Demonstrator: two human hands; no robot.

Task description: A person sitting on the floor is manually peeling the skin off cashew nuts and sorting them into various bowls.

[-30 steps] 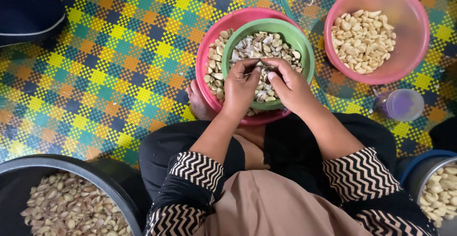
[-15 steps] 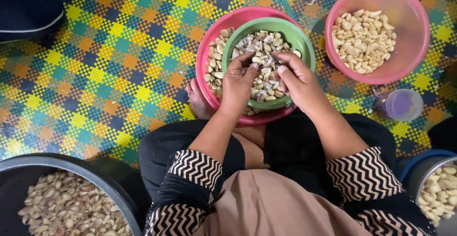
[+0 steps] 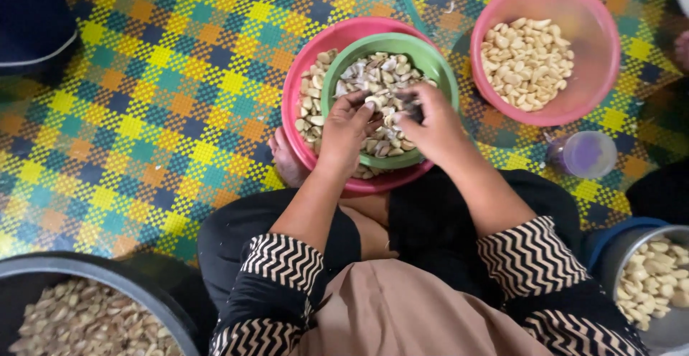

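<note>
Your left hand [image 3: 347, 128] and right hand [image 3: 430, 123] meet over the middle of the green bowl [image 3: 430, 58], fingers curled in narrow and pinched together on one pale nut [image 3: 375, 102]. The nut sits right at your left fingertips, between the two hands, slightly nearer the left. It is too small and too covered to tell which way its long axis runs. The right fingers close on something dark and small just beside the nut; you cannot tell from here whether it is a tool or a scrap of skin.

Directly below your fingers lies the heap of husks and skins in the green bowl, touching nothing you hold. That bowl is nested inside the larger pink bowl [image 3: 308, 76], whose left crescent carries unpeeled nuts [image 3: 310, 108], near your left hand.

Further out, to your right and beyond, a second pink bowl [image 3: 603, 76] holds clean pale kernels [image 3: 527, 62], well apart from your right hand. A small purple cup [image 3: 585, 153] stands on the woven plaid mat [image 3: 143, 112] near your right forearm. A dark basin [image 3: 79, 266] of nuts sits by your left knee, a metal one [image 3: 664, 331] by your right.
</note>
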